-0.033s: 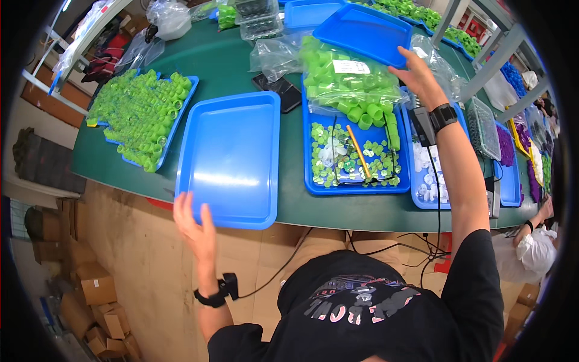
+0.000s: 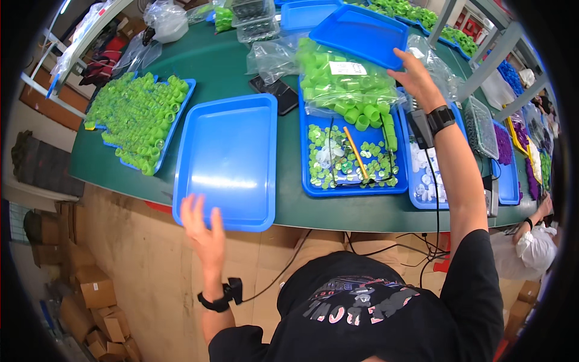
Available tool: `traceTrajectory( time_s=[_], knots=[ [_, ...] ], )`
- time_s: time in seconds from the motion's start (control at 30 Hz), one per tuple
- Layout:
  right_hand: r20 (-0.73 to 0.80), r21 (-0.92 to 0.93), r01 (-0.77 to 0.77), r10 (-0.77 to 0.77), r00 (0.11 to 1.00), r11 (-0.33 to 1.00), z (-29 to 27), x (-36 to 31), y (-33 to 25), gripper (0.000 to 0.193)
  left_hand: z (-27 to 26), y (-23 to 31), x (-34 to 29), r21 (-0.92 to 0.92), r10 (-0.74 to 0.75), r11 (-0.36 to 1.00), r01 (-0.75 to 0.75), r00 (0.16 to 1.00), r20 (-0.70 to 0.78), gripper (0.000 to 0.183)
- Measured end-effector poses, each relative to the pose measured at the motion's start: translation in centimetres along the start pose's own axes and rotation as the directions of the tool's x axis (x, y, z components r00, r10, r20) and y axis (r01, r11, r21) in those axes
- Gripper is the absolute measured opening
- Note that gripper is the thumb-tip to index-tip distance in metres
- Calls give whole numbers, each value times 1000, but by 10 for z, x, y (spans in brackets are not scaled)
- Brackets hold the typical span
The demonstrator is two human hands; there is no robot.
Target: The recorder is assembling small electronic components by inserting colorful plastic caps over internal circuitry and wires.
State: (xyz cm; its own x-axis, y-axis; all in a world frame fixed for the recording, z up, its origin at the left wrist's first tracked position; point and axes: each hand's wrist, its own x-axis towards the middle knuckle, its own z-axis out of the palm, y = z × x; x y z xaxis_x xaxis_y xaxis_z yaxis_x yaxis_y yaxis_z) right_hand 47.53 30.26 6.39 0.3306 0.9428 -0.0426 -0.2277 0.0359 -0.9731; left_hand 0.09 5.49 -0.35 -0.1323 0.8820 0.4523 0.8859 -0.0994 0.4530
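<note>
My left hand [image 2: 205, 232] is open with fingers spread, just below the near edge of an empty blue tray [image 2: 226, 163] that overhangs the green table [image 2: 229, 66]. My right hand [image 2: 416, 78], with a black wrist strap, reaches far across the table. Its fingers are stretched out at the right edge of a tilted blue tray [image 2: 362, 33]. That tray leans on a clear bag of green caps [image 2: 341, 84], which lies below and to the left of the hand.
A blue tray heaped with green caps [image 2: 139, 114] sits at the left. A tray of small green and white discs [image 2: 353, 160] lies beneath the bag, and a black phone [image 2: 274, 93] is beside it. Cardboard boxes [image 2: 90, 289] stand on the floor. Another person [image 2: 531, 241] works at the right.
</note>
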Motion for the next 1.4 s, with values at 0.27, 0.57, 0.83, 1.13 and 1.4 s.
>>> traceTrajectory(
  time_s=[0.27,0.57,0.83,1.13,1.4],
  knots=[
    [610,-599,648,-256,750,472,59,-59,22,32,40,63,-21,-45,179,984,-173,937,299,44],
    [850,-517,843,26,525,-147,168,-83,95,33,25,36,-43,54,268,957,-285,939,217,34],
    [661,-746,666,110,742,-10,219,-44,122,61,6,18,-53,36,280,954,-299,924,260,35],
    [584,-802,593,110,804,-76,238,-28,132,86,6,13,-53,-10,261,963,-268,930,257,35],
    [497,-862,498,42,867,-89,243,-16,137,79,8,11,-55,-77,285,958,-275,928,241,33]
  ],
)
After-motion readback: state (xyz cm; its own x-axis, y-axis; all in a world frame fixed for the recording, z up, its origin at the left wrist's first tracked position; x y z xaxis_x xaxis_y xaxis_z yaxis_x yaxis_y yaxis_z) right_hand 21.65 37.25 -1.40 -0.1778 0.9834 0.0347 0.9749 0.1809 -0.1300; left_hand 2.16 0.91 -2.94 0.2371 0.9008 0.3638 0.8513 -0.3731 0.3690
